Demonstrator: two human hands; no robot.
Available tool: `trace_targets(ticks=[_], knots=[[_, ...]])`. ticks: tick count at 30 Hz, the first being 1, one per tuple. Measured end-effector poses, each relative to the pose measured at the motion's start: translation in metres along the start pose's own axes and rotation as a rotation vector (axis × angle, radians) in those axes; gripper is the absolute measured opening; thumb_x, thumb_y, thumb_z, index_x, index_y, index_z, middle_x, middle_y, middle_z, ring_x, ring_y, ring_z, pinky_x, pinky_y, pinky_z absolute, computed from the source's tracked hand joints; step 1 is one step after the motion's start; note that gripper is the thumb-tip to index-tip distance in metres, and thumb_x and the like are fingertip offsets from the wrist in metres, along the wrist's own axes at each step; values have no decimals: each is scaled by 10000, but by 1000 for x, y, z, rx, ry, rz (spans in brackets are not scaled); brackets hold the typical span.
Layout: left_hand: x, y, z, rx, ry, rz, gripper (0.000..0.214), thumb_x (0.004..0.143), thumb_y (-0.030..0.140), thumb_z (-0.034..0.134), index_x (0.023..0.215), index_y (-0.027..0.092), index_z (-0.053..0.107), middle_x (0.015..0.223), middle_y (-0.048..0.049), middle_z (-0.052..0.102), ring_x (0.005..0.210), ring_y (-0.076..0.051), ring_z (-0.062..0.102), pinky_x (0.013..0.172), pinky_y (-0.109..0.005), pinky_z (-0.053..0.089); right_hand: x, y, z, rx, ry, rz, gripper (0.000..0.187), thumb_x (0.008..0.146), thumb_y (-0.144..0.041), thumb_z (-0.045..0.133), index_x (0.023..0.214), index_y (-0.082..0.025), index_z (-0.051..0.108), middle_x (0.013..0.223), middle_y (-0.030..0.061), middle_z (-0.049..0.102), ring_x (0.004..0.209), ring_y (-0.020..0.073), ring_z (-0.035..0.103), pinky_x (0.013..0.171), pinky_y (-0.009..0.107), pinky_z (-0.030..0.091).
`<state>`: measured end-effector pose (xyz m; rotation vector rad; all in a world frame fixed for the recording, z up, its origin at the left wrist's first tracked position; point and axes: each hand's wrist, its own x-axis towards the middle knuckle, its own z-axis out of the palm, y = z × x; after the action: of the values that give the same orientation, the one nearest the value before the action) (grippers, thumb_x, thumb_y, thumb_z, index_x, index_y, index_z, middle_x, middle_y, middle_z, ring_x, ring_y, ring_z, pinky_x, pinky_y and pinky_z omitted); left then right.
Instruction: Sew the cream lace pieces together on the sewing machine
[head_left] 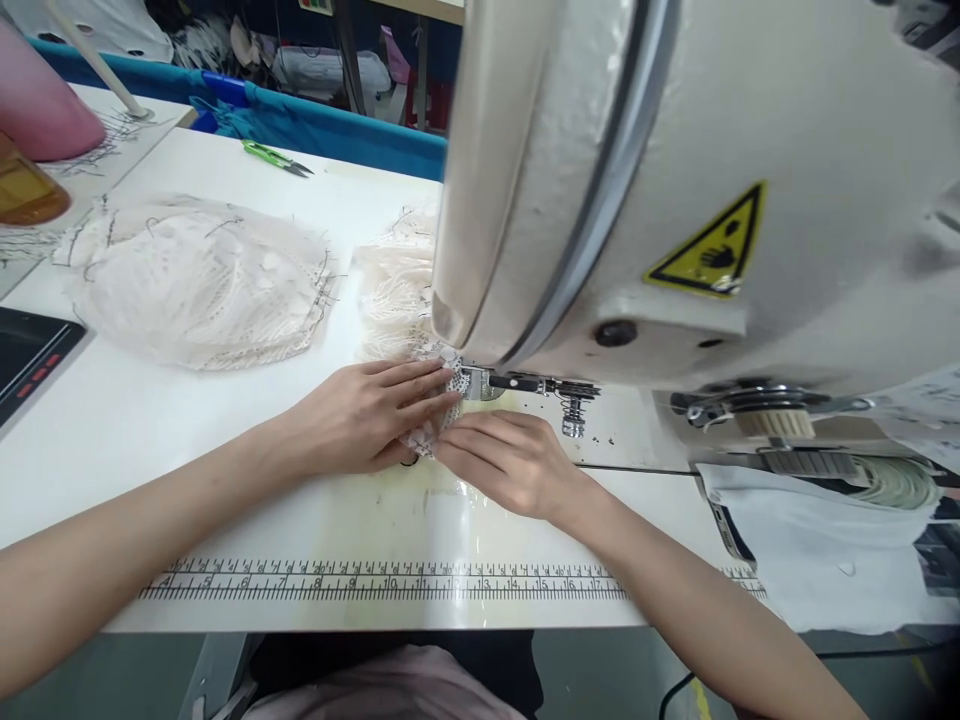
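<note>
My left hand (pixel 367 412) lies flat with fingers stretched out on a small piece of white lace (pixel 444 385), pressing it onto the white table just in front of the sewing machine's presser foot (pixel 480 383). My right hand (pixel 504 458) rests beside it, fingers together, their tips on the near edge of the same lace. The big cream sewing machine head (pixel 675 180) hangs over the work and hides the needle.
A heap of white lace pieces (pixel 199 280) lies at the left, a second heap (pixel 394 285) behind the hands. Green thread snips (pixel 276 157) lie at the back. A printed ruler (pixel 390 580) runs along the table's front edge. A dark control panel (pixel 26 360) sits far left.
</note>
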<state>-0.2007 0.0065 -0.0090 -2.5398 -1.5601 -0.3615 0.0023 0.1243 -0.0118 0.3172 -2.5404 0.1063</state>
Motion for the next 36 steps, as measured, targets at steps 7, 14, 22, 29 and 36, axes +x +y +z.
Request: trace_targets(ticks=[7, 14, 22, 29, 36], knots=[[2, 0, -2, 21, 13, 6, 476, 907, 266, 476, 1352, 104, 524, 1311, -127, 608, 1265, -267, 538, 1077, -415, 448, 3, -1, 0, -24, 40, 3, 117, 891, -81, 574, 910, -139, 674, 865, 3, 736, 878, 138, 664, 730, 251, 541], [4, 4, -1, 95, 12, -17, 471, 918, 285, 467, 1349, 103, 524, 1305, -126, 613, 1251, -265, 550, 1078, -413, 440, 3, 2, -2, -71, 32, -6, 148, 895, -68, 553, 897, -154, 674, 847, -11, 732, 874, 130, 650, 759, 257, 544], [8, 14, 3, 163, 59, -68, 442, 934, 339, 467, 1279, 93, 590, 1247, -155, 645, 1191, -297, 595, 1012, -434, 488, -6, 4, -4, -102, -57, 63, 166, 908, -75, 530, 941, -185, 651, 867, -8, 710, 932, 125, 612, 752, 245, 498], [11, 18, 2, 210, 28, -93, 437, 941, 325, 455, 1305, 113, 571, 1261, -149, 638, 1179, -301, 599, 989, -446, 494, -14, 6, -3, -94, -128, 159, 188, 918, -95, 515, 981, -218, 643, 926, 3, 696, 937, 128, 598, 780, 263, 488], [11, 19, 3, 237, 18, -79, 453, 935, 332, 458, 1323, 120, 555, 1246, -148, 645, 1183, -306, 590, 983, -448, 489, -12, 13, -11, -111, -139, 175, 236, 919, -61, 477, 978, -225, 636, 899, -7, 696, 889, 112, 610, 748, 251, 475]])
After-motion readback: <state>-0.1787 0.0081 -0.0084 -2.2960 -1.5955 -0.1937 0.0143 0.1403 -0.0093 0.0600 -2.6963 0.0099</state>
